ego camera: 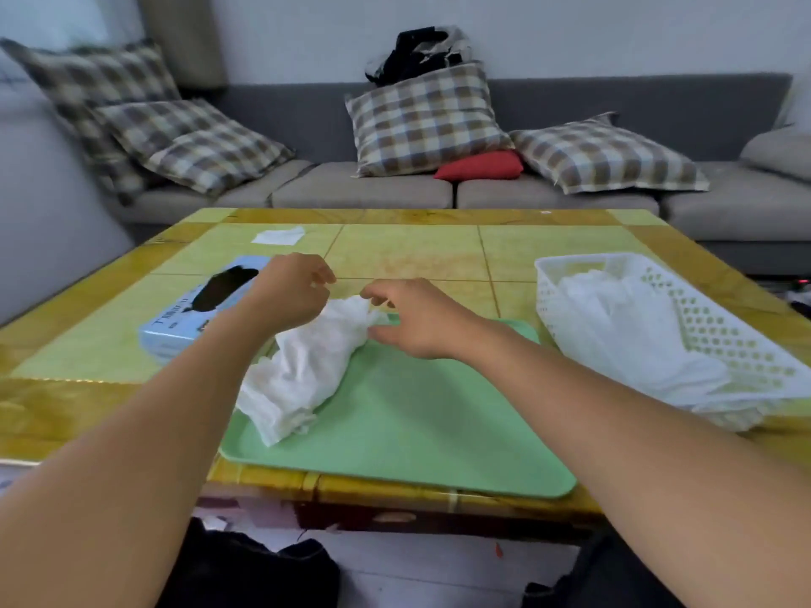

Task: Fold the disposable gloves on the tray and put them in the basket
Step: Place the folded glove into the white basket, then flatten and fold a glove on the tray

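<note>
Two bare hands reach over a green tray (417,414) on the yellow worktop (87,401). White crumpled gloves (307,366) lie in a heap on the tray's left side, far end up near both hands, near end hanging at the tray's left rim. Left hand (294,287) is above the heap's far end w/ fingers curled; can't tell if it pinches any of the film. Right hand (417,318) is just right of the heap's top, thumb and fingers loosely spread, fingertips (373,298) touching or nearly touching the glove edge; no firm grip seen. White perforated basket (702,309) sits on the worktop right of the tray, apart from it, already holding a pile of white gloves that spills over its near edge. Blue glove box (193,309) lies left of the tray, partly behind the left forearm. Small white scrap (278,236) lies at the worktop's far left. Sofa w/ plaid cushions (421,120) behind.
</note>
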`<move>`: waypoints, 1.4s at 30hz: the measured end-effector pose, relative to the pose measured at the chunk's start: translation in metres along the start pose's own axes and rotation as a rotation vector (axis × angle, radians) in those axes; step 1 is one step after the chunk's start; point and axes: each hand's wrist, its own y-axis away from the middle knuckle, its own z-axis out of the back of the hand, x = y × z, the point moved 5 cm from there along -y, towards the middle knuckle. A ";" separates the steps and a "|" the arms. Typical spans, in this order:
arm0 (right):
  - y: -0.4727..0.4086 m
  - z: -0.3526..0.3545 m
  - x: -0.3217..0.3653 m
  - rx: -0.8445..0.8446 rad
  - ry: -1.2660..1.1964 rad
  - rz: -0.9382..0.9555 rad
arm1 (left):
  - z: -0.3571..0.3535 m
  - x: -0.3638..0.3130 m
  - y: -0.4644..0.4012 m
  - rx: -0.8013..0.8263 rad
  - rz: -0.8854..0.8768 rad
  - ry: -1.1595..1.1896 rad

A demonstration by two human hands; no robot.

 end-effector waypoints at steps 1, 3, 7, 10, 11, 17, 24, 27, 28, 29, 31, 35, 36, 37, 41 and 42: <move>-0.010 -0.018 0.016 0.042 -0.036 0.050 | 0.007 0.027 0.011 0.004 0.041 -0.025; -0.020 -0.042 0.037 0.124 -0.020 0.138 | 0.012 0.057 0.024 0.019 0.091 -0.054; -0.036 -0.081 0.063 0.225 0.142 0.212 | 0.011 0.086 0.043 0.109 0.126 -0.048; -0.046 -0.081 0.064 0.125 0.018 0.179 | 0.000 0.085 0.049 0.223 0.054 -0.015; -0.048 -0.075 0.060 0.060 -0.008 0.163 | -0.004 0.082 0.048 0.254 0.036 -0.017; -0.031 -0.080 0.041 0.122 0.008 0.108 | -0.022 0.062 0.032 0.315 0.038 -0.106; -0.023 -0.061 0.024 0.154 -0.048 0.126 | -0.025 0.049 0.019 0.195 0.033 -0.065; -0.010 -0.054 0.011 0.327 -0.040 0.138 | -0.024 0.050 0.018 0.176 0.046 -0.005; -0.006 -0.049 0.004 0.370 -0.045 0.132 | -0.024 0.050 0.019 0.184 0.040 -0.012; -0.003 -0.045 -0.002 0.409 -0.065 0.120 | -0.025 0.051 0.021 0.198 0.041 -0.027; 0.006 -0.031 -0.017 0.457 -0.176 0.078 | -0.027 0.051 0.021 0.222 0.048 -0.058; 0.021 0.007 -0.039 0.308 -0.849 -0.109 | -0.010 0.031 0.018 0.088 0.034 0.000; 0.023 0.016 -0.041 0.225 -1.003 -0.132 | -0.004 0.018 0.022 0.093 0.012 0.154; 0.025 0.026 -0.041 0.152 -1.133 -0.148 | -0.001 -0.002 0.027 0.170 -0.042 0.347; 0.036 0.040 -0.037 0.130 -1.577 -0.285 | -0.007 -0.085 0.048 0.535 -0.321 0.906; 0.039 0.041 -0.035 0.154 -1.636 -0.326 | -0.010 -0.097 0.047 0.516 -0.294 0.980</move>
